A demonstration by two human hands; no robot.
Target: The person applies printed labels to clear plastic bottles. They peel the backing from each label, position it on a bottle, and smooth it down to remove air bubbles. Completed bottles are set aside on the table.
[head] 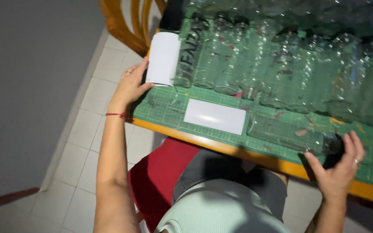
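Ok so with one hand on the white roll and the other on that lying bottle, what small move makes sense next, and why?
Probably slide the lying clear bottle toward the loose white label. The right hand already grips its dark cap end, the label lies flat just beside it on the green mat, and the left hand only rests on the white roll.

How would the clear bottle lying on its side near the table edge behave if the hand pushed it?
The clear bottle is round and lies flat, so it would probably roll. It looks empty, so likely light. The right hand at its dark cap probably checks that.
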